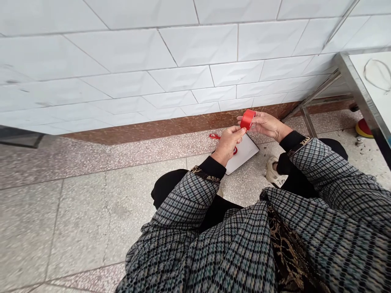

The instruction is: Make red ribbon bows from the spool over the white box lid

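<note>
A roll of red tape (pixel 247 119) is held up between both hands, above the floor near the wall. My left hand (pixel 229 142) pinches its lower left edge between thumb and fingers. From the right, my right hand (pixel 267 124) grips the roll, with some fingers hidden behind it. Below the hands a white board (pixel 244 152) with a dark edge lies on the floor. A red ring-shaped piece (pixel 235 151) shows over it, partly covered by my left hand. Left of that hand is a red loop (pixel 214 136); whether the two belong together I cannot tell.
A white tiled wall (pixel 183 49) with a brown skirting (pixel 171 126) rises in front. At the right stands a metal-framed table (pixel 363 93) with a thin wire loop (pixel 377 75) on it. A red and yellow object (pixel 364 128) and small debris lie beneath it.
</note>
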Motion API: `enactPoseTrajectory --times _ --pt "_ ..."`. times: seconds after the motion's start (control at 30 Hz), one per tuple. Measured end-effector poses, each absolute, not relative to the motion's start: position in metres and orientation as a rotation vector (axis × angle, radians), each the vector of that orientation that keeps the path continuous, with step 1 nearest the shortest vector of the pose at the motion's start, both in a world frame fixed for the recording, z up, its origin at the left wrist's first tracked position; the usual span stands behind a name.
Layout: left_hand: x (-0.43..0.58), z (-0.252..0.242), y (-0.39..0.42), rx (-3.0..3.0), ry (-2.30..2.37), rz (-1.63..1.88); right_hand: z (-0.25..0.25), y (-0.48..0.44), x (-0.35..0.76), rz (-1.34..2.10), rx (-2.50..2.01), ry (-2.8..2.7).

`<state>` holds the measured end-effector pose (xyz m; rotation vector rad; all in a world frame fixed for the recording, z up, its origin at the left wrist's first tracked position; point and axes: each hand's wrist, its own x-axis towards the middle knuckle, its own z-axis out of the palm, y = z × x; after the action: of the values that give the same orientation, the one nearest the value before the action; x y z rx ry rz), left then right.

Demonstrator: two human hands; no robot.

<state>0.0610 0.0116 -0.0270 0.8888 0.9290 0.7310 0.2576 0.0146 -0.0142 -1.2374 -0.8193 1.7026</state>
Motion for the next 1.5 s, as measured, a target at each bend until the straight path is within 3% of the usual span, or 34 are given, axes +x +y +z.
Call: enactPoseTrajectory --times 0.57,0.83,0.97,1.5 --pt "0.059 -0.031 0.027 0.853 0.674 0.726 -0.023 0.013 0.26 1.822 -1.228 -0.795" --pt "0.049 -0.029 0.023 0.82 0.708 0.599 -0.015 0.02 0.276 1.244 -1.353 -1.637" --pt "0.049 -0.028 0.021 0.834 0.799 0.689 -0.018 0.024 0.287 1.059 -1.456 -1.754" --pt "0.051 -0.024 0.022 1.046 0.952 0.774 -0.027 0.031 0.296 1.072 -1.606 -1.595"
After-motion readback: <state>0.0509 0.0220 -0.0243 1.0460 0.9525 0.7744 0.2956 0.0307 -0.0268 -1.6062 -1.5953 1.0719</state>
